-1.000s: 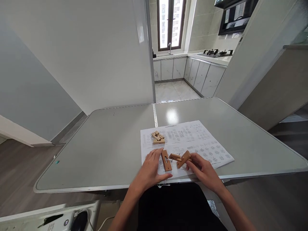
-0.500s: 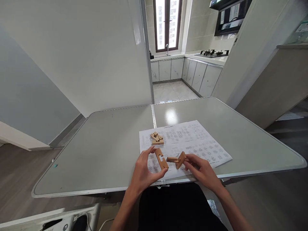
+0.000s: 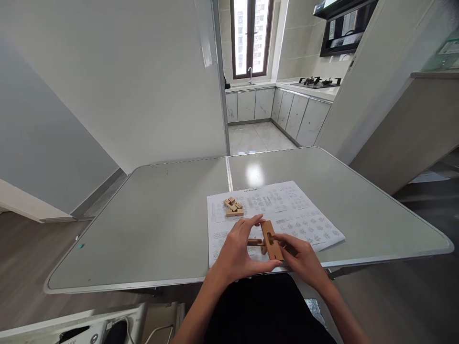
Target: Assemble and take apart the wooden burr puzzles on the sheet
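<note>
A flat wooden puzzle piece (image 3: 271, 241) with a slot cut in it is gripped at its two ends between the thumb and fingers of my left hand (image 3: 238, 251). My right hand (image 3: 301, 255) is closed at the right side of this piece, fingertips by the slot. Behind the slotted piece a wooden bar (image 3: 254, 242) sticks out to the left, joined to another wooden piece mostly hidden from view. My right fingers seem to hold that joined part, though the contact is covered. Both hands are above a printed sheet (image 3: 315, 224).
Several small wooden pieces (image 3: 234, 206) lie in a cluster on the sheet's upper left. The sheet rests on a grey-green folding table (image 3: 161, 224) with a metal rim and a centre seam. A kitchen counter (image 3: 263, 85) stands beyond a doorway.
My left hand has moved right with the slotted piece, bringing it in front of the joined wooden pieces at my right hand. Those pieces are now largely covered.
</note>
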A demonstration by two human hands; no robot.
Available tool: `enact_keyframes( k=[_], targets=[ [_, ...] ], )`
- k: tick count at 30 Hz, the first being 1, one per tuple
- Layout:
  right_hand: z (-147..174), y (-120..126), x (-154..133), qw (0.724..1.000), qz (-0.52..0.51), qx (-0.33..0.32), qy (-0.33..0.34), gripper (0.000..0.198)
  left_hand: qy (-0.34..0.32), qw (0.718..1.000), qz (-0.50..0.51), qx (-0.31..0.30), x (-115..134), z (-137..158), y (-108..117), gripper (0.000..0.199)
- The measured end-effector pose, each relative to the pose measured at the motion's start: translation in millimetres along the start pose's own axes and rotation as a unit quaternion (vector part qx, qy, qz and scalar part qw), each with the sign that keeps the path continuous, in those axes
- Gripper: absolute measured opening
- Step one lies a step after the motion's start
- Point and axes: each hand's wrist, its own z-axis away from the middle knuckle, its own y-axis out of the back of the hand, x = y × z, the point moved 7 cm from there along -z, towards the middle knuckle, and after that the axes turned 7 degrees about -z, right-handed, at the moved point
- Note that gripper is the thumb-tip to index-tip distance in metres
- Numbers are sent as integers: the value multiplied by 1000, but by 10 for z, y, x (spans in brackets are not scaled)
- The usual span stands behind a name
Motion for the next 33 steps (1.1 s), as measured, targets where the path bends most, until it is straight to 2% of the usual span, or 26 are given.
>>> enact_keyframes(
  k=[4, 17, 24, 33],
  targets=[
    [3, 4, 15, 1000, 6, -2, -2, 31, 3, 1000, 0, -16, 11, -53, -23, 97],
    [3, 1, 25, 1000, 0, -13, -2, 32, -17, 985, -151, -82, 231, -281, 100, 90],
    [6, -11, 24, 1000, 3, -18, 5, 31, -2, 970, -213, -112, 204, -299, 47, 86],
    [6, -8, 28, 1000, 4, -8, 2, 28, -6, 978, -165, -127, 107, -223, 13, 80]
  ],
)
